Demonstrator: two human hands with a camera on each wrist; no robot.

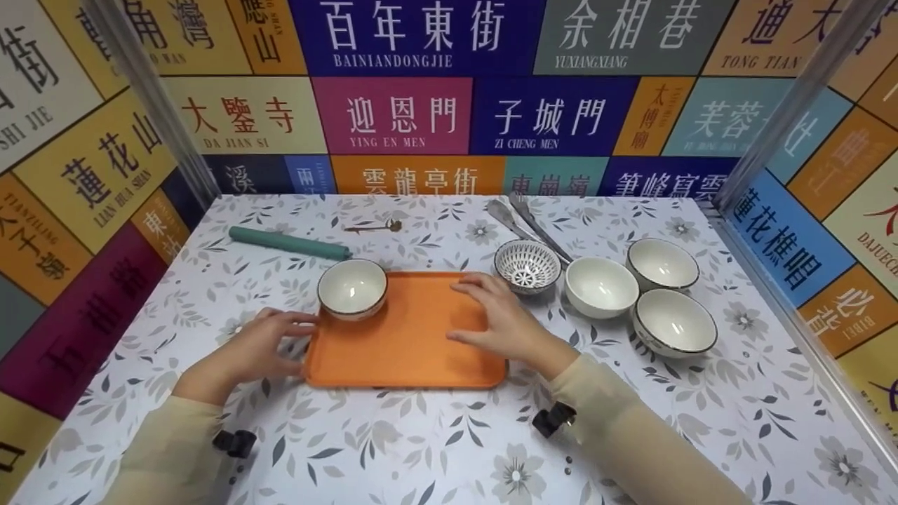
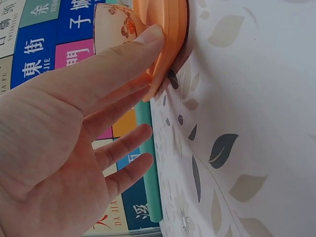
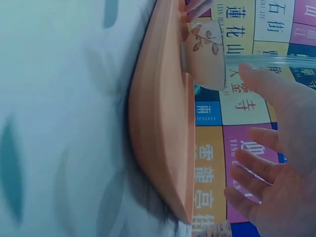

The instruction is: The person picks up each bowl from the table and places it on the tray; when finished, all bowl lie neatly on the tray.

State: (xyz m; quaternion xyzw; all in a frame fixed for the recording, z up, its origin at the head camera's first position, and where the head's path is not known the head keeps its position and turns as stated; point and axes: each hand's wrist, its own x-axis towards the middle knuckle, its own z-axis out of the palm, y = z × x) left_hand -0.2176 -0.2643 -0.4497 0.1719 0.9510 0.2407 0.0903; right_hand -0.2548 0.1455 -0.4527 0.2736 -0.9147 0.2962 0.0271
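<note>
An orange tray [image 1: 414, 351] lies on the table with a white bowl [image 1: 353, 289] standing in its far left corner. My left hand [image 1: 256, 344] is at the tray's left edge, thumb and fingers apart. In the left wrist view its thumb [image 2: 150, 34] overlaps the tray's rim [image 2: 170, 44], and the other fingers are loosely stretched. Over the tray's right part is my right hand [image 1: 501, 319], fingers spread and holding nothing. The right wrist view shows its palm and fingers [image 3: 254, 168] apart from the tray [image 3: 160, 113].
Three white bowls [image 1: 602, 286] and a patterned bowl [image 1: 527, 266] stand to the right. Behind them lie grey utensils [image 1: 537, 228]. A green rolled-up stick [image 1: 287, 242] and a small gold spoon [image 1: 375, 226] lie at the back left. Sign-covered walls [image 1: 410, 116] enclose the table.
</note>
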